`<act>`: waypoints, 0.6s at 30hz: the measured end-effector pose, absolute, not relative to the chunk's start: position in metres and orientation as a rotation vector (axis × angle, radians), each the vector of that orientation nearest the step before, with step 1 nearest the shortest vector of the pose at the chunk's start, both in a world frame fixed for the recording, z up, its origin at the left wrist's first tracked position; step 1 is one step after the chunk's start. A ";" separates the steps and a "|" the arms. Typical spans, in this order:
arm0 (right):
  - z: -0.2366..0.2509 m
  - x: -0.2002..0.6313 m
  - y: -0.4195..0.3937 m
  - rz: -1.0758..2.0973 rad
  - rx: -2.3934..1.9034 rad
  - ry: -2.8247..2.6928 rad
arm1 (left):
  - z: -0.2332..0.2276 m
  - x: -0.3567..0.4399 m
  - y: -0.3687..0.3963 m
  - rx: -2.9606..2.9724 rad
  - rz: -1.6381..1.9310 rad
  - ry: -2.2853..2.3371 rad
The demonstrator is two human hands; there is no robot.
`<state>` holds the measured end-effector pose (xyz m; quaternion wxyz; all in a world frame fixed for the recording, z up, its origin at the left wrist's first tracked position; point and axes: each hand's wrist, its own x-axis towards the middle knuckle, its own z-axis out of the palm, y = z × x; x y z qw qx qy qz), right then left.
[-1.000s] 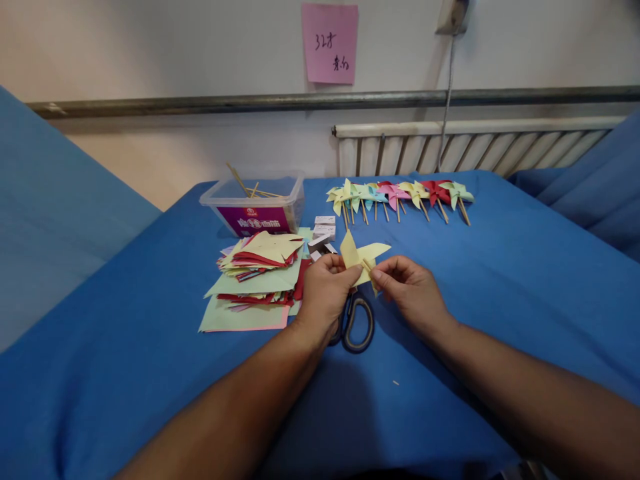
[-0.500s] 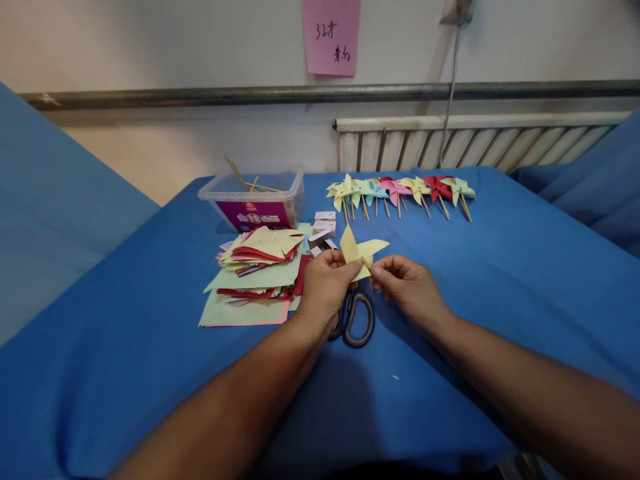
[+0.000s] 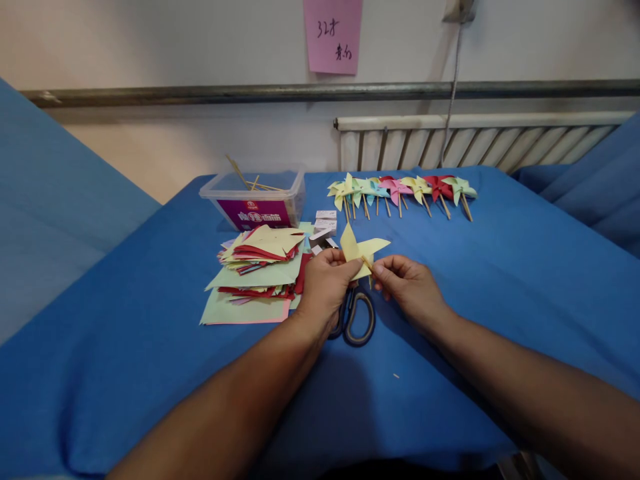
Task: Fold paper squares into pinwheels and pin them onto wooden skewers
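A pale yellow paper pinwheel (image 3: 354, 248), its blades folded, is pinched between the thumb and fingers of my left hand (image 3: 325, 283). To its right, my right hand (image 3: 407, 287) has its thumb and forefinger closed at the pinwheel's centre, on what looks like the end of a thin tan stick (image 3: 367, 264); the fingers hide most of it. Just below both hands, black-handled scissors (image 3: 361, 320) lie on the table, their blades hidden behind my left hand. Small white boxes (image 3: 325, 223) stand behind my left hand, one with its end open.
Stacked coloured paper pieces (image 3: 265, 250) lie on green sheets (image 3: 245, 310) at the left. Behind them stands a clear plastic tub (image 3: 295, 193) with wooden sticks. Several finished pinwheels (image 3: 397, 190) line the back of the blue-covered table (image 3: 525, 267). A radiator (image 3: 480, 143) is beyond.
Both hands keep nearly the same pose around the yellow pinwheel. The tan piece at its centre shows slightly more clearly, and the whole view has shifted a little.
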<state>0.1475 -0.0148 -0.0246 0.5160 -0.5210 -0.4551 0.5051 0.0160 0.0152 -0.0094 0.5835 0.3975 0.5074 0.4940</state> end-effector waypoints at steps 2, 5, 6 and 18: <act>-0.026 0.148 -0.014 1.214 -1.254 -1.093 | -0.010 0.016 0.015 0.931 1.153 1.193; -0.027 0.148 -0.014 1.220 -1.250 -1.093 | -0.011 0.016 0.015 0.936 1.150 1.205; -0.028 0.148 -0.014 1.222 -1.244 -1.096 | -0.011 0.016 0.015 0.938 1.148 1.209; -0.026 0.148 -0.015 1.196 -1.260 -1.131 | -0.011 0.016 0.016 0.926 1.146 1.194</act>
